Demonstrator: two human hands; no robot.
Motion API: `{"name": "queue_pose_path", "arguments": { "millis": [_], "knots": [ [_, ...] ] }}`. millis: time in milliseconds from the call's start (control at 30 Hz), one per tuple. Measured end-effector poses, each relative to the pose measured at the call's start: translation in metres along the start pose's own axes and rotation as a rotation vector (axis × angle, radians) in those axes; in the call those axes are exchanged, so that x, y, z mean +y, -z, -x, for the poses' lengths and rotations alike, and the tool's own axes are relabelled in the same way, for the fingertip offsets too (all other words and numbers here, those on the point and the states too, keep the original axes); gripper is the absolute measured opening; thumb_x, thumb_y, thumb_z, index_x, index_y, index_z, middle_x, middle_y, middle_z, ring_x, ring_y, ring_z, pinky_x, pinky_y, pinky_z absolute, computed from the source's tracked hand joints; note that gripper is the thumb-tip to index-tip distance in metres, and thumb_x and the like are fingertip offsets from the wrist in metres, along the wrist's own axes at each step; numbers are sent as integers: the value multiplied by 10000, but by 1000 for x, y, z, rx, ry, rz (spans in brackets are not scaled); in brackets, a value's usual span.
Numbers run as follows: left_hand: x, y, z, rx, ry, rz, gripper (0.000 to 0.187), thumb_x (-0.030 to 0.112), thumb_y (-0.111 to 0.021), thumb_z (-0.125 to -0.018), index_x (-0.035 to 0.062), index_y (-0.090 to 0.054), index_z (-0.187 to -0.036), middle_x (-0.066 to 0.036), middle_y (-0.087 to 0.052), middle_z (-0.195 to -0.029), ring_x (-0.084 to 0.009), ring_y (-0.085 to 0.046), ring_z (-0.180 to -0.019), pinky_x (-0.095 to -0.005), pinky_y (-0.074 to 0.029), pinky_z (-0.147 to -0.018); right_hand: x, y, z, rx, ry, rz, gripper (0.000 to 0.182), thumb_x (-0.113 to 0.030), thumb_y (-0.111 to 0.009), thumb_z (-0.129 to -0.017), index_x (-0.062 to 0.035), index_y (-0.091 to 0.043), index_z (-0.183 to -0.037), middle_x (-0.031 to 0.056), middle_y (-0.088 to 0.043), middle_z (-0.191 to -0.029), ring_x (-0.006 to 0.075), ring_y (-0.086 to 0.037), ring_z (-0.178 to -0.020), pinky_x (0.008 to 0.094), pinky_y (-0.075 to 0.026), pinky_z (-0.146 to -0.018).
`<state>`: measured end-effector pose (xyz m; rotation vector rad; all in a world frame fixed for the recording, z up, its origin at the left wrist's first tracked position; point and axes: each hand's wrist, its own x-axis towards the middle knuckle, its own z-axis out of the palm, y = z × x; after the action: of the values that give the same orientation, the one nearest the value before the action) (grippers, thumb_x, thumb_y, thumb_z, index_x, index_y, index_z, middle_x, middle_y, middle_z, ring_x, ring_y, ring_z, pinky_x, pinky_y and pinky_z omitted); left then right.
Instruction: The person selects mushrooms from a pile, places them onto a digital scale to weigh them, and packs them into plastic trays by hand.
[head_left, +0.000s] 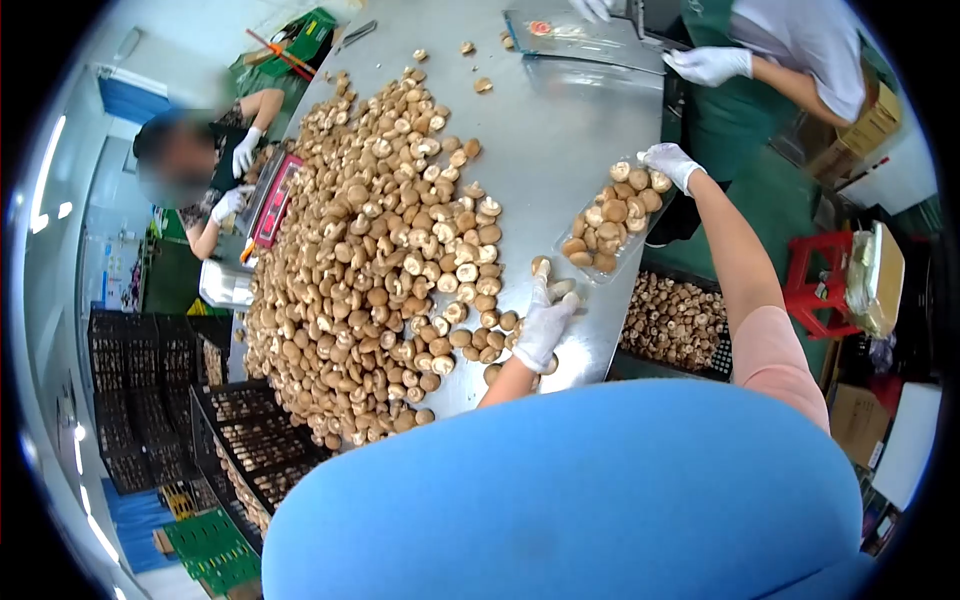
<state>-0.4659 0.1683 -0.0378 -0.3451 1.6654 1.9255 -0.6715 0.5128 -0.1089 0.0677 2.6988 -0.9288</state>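
My left hand (543, 328), in a white glove, is over the metal table between the mushroom pile and a clear plastic tray. A brown-capped mushroom (541, 266) is at its fingertips, held by the fingers. The clear plastic tray (566, 243) lies tilted near the table edge, with several shiitake mushrooms (610, 215) in it. At the tray's far end, my right hand (672, 166), also gloved, has its fingers closed on the rim beside a mushroom. A large heap of loose shiitake mushrooms (360, 260) spreads over the table to the left.
Below the table edge stands a black crate of mushrooms (675, 318). A co-worker's gloved hand (710, 66) is near a sealing machine's film (580, 40). Another person works at a red scale (275, 200) across the table. A red stool (818, 285) stands right; black crates (255, 440) stack lower left.
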Motion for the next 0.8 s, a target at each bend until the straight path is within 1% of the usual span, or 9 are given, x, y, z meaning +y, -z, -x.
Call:
{"name": "queue_pose_path", "arguments": {
  "millis": [100,133,167,233,333,400,533,667,800],
  "knots": [
    [-3,34,61,-60,-176,86,743,47,-546,-975,51,-116,-1581,-209,-479,-1408,-230,-597,-1117,-310,-489,-927,3,-12,-10,39,-140,-425,524,-506,-493,-999,-44,-738,-975,70,-690,-878,211,-619,-815,339,-475,-754],
    [6,42,92,45,-176,131,717,51,-550,-977,39,-151,-1572,-203,-471,-1422,-228,-574,-1166,-304,-476,-950,2,-10,-12,10,-232,-526,549,-536,-461,-1009,-72,-748,-948,27,-677,-833,165,-598,-783,310,-462,-707],
    [-15,82,111,163,-240,-202,706,93,-583,-955,21,-213,-1552,-193,-551,-1342,-252,-601,-1163,-354,-482,-1002,5,-9,-14,3,-252,-620,572,-556,-438,-1011,-73,-743,-986,11,-665,-831,149,-590,-766,292,-453,-694],
    [-50,113,164,547,-386,-45,645,85,-612,-925,27,-317,-1496,-204,-572,-1313,-273,-612,-1153,-381,-510,-972,2,-7,-7,68,-258,-723,654,-616,-359,-1008,-82,-720,-1119,-5,-665,-890,118,-553,-768,297,-430,-685],
    [-100,148,245,1053,-398,-205,564,107,-613,-926,25,-380,-1433,-204,-587,-1284,-290,-618,-1127,-386,-511,-955,38,-21,-16,295,-59,-631,612,-587,-339,-1019,-142,-676,-1271,76,-683,-1200,202,-586,-1166,340,-412,-1014],
    [-137,158,297,1305,-366,-347,512,122,-613,-926,23,-422,-1391,-204,-597,-1265,-302,-622,-1109,-389,-512,-944,3,-14,50,452,-37,-349,605,-550,-349,-1024,-104,-652,-1299,128,-639,-1311,256,-545,-1275,345,-345,-1111],
    [-206,159,396,1711,-175,-731,416,152,-614,-927,21,-506,-1306,-204,-618,-1226,-325,-629,-1074,-394,-513,-922,-53,-60,147,711,391,-43,368,-266,-489,-1039,-44,-629,-1296,128,-659,-1254,283,-592,-1188,379,-414,-1066],
    [-268,145,472,1929,157,-986,338,181,-615,-928,18,-590,-1222,-205,-638,-1188,-348,-637,-1039,-400,-514,-899,-117,-147,226,429,827,-30,228,-108,-633,-935,-62,-680,-1154,128,-672,-1178,297,-611,-1137,408,-479,-988],
    [-330,152,534,1948,571,-1017,292,211,-616,-928,16,-674,-1138,-205,-658,-1149,-372,-644,-1004,-406,-515,-877,-137,-198,266,133,924,94,297,-151,-647,-905,-83,-655,-1194,135,-635,-1234,314,-588,-1142,416,-454,-1004]
  ]
}}
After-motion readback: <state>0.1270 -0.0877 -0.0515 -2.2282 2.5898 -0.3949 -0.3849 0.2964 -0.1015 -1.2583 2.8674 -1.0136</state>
